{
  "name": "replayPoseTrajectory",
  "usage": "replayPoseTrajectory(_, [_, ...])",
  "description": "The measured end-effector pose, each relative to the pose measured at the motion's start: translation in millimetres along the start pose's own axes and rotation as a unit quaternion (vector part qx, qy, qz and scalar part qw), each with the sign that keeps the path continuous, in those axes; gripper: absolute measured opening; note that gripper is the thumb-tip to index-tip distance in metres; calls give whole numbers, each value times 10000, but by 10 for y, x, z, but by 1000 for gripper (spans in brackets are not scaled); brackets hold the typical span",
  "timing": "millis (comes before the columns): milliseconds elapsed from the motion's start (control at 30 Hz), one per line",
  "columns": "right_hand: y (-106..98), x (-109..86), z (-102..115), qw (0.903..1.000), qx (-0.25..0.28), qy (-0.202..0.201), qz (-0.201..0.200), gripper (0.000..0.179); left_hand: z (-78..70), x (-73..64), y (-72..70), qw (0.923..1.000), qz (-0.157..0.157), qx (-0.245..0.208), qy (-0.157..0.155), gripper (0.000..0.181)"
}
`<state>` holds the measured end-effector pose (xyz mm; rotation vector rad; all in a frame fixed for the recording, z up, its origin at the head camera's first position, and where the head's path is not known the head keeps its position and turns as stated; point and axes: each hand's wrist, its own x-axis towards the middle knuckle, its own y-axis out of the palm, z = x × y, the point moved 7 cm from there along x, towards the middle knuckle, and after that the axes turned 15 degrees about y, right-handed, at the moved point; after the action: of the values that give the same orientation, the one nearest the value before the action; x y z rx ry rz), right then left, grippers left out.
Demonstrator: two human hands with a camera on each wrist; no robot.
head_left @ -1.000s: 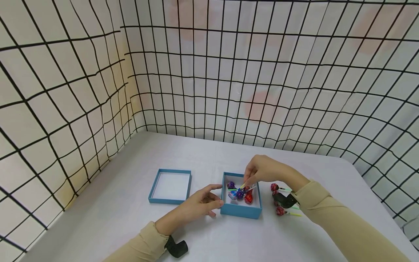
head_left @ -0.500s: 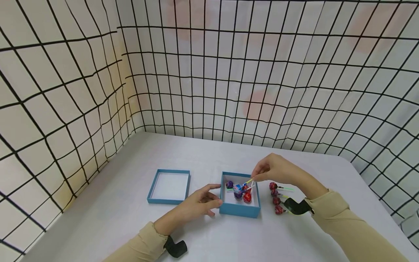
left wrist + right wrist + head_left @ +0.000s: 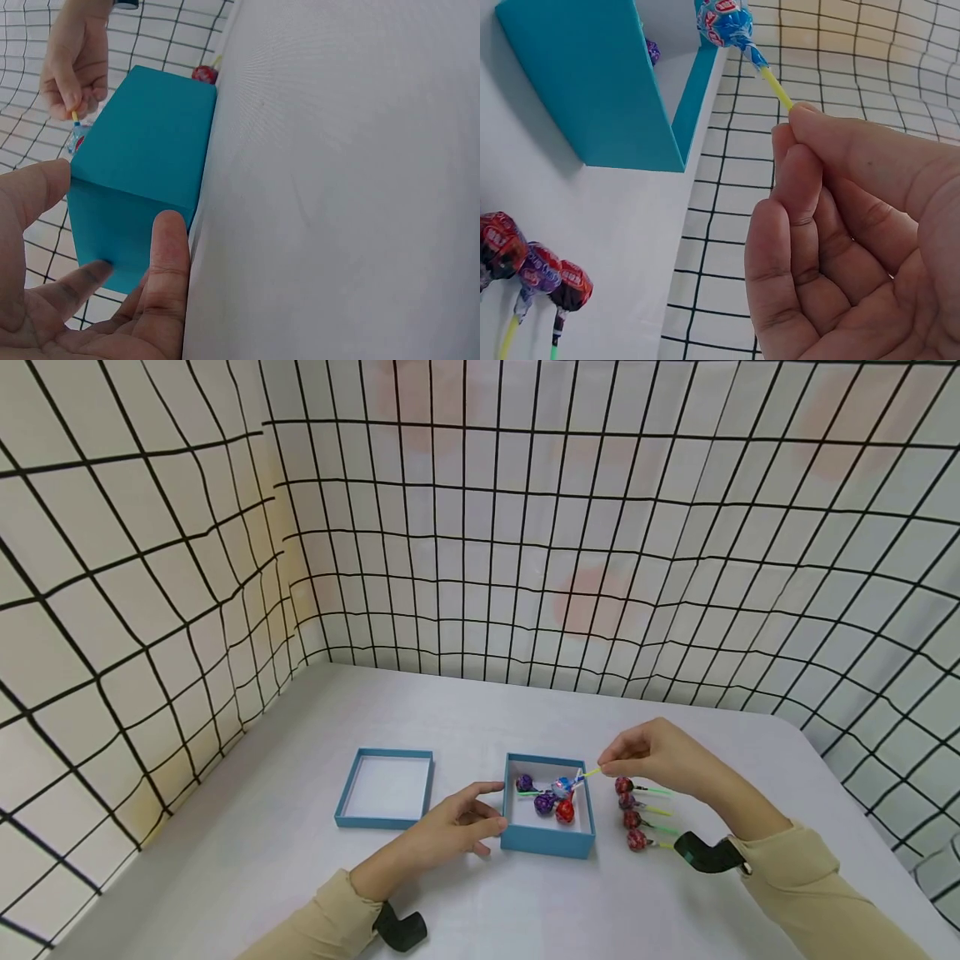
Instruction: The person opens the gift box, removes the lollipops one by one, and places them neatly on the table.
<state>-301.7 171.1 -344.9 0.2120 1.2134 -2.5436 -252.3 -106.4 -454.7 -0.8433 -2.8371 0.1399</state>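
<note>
My right hand (image 3: 652, 756) pinches the yellow stick of a blue-wrapped lollipop (image 3: 726, 21) between thumb and fingertips. The candy end hangs over the right part of a blue box (image 3: 547, 841). Inside lie a red lollipop (image 3: 565, 812), a purple lollipop (image 3: 545, 804) and another purple lollipop (image 3: 524, 783) at the back left. My left hand (image 3: 457, 822) is at the box's left side, its fingers spread and relaxed; in the left wrist view the fingertips (image 3: 171, 232) rest against the box wall.
A shallow blue box lid (image 3: 382, 822) lies inside up on the white table (image 3: 465, 910), left of the box. Several dark red and purple lollipops (image 3: 637, 840) line up to the right, sticks pointing right. Black netting (image 3: 480, 552) encloses the table's back and sides.
My right hand has moved right and drawn the blue lollipop up from the others by its yellow stick. My left hand has stayed at the box.
</note>
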Motion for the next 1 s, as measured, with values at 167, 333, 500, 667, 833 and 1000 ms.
replayPoseTrajectory(167, [-53, -99, -111, 9997, 150, 119, -147, 18, 3, 8, 6, 10000, -1, -49, -2, 63])
replayPoseTrajectory(333, [-101, -212, -227, 9994, 134, 131, -303, 19, 6, 2, 13, 9999, -5, -105, -32, 63])
replayPoseTrajectory(500, [-125, -292, -359, 9987, 233, 238, -373, 23, 9, -9, 15, 9999, -33, -125, -56, 63])
replayPoseTrajectory(667, [-129, -366, -517, 9978, 358, 423, -373, 24, 12, -16, 31, 9999, -16, -130, -66, 63])
replayPoseTrajectory(833, [-121, -442, -679, 9968, 474, 535, -369, 26, 4, -3, 25, 10000, -18, -81, -44, 63])
replayPoseTrajectory(1000, [-96, -507, -859, 9957, 611, 612, -324, 27, 4, 11, 11, 10000, -31, -40, -50, 62])
